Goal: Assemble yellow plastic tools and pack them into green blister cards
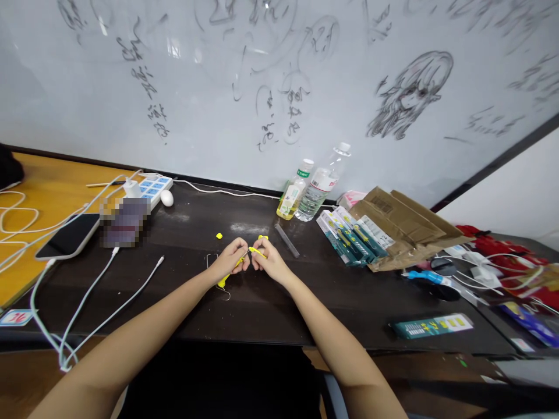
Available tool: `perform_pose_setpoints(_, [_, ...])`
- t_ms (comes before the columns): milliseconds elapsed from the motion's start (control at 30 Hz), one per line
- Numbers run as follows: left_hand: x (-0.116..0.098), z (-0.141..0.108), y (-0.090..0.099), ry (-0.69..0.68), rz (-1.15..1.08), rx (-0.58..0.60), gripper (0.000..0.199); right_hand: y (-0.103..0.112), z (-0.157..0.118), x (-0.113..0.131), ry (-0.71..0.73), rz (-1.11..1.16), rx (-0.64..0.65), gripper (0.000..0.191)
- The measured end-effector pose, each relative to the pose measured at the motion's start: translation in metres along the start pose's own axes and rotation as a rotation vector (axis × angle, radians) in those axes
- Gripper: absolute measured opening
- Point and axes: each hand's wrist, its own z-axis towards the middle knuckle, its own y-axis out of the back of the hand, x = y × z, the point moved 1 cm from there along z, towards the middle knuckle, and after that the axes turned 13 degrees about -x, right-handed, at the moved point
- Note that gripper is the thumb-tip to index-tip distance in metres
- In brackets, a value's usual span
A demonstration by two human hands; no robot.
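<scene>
Both my hands meet over the dark table [271, 308], close together near its middle. My left hand [230, 259] has its fingers closed on a yellow piece [223, 281] that sticks out below them, with a thin curved wire hanging beside it. In my right hand [269, 263], the fingers pinch another small yellow part [257, 252], its end touching or nearly touching the left fingertips. A separate small yellow bit [219, 235] lies on the table beyond my left hand. A thin metal frame shape [212, 260] is just left of that hand, partly hidden.
Two bottles [292, 195] [318, 189] stand by the whiteboard [196, 116]. Green boxes [351, 238] and brown paper bags [406, 224] are to the right, a dark strip [287, 240] nearer. Phones [70, 235], cables and a power strip [152, 191] lie left; another box [432, 326] lies front right.
</scene>
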Motion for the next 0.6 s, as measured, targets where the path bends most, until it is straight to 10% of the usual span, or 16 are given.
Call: perform_pose_setpoints(600, [0.0, 0.0002, 0.0013, 0.001, 0.019, -0.013, 0.022, 0.0026, -0.0027, 0.0022, 0.139, -0.185, -0.039, 0.01])
